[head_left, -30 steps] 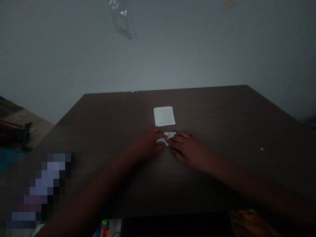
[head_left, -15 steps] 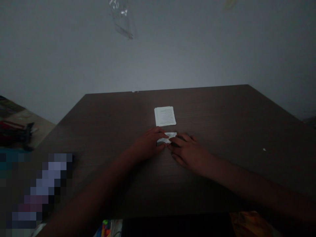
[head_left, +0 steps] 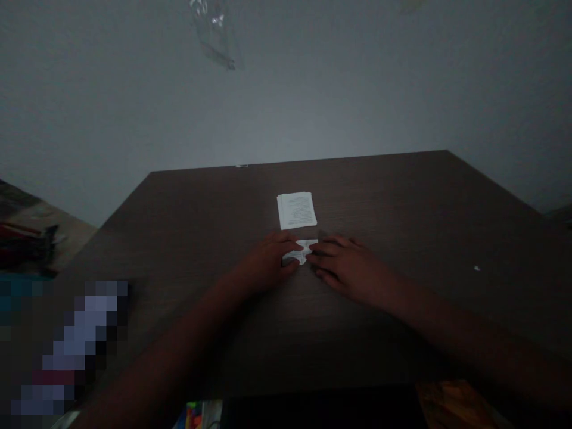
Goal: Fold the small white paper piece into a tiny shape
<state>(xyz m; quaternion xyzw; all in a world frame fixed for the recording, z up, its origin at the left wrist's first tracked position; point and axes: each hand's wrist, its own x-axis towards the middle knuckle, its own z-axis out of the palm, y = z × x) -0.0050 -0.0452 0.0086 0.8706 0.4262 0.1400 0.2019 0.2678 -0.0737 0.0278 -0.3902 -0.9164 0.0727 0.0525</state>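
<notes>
A small piece of folded white printed paper (head_left: 304, 252) lies on the dark table in front of me. My left hand (head_left: 269, 260) rests over its left end, thumb and fingers apart, with paper showing between them. From the other side, my right hand (head_left: 348, 265) lies palm down with fingers spread, its fingertips at the paper's right edge. Part of the sheet is hidden under my fingers. Just beyond my hands sits a stack of square white printed sheets (head_left: 297, 210), slightly uneven at its left edge.
The brown wooden table (head_left: 214, 202) meets a grey wall, where a clear plastic bag (head_left: 214, 36) hangs. A blurred-out object (head_left: 80, 339) lies at the left. A tiny white scrap (head_left: 476, 268) is on the right. Colourful items (head_left: 194, 415) show below the near edge.
My right hand has shifted slightly right, its fingers drawn back from the paper, so more of it shows. My left hand stays nearly in place. The view has moved slightly.
</notes>
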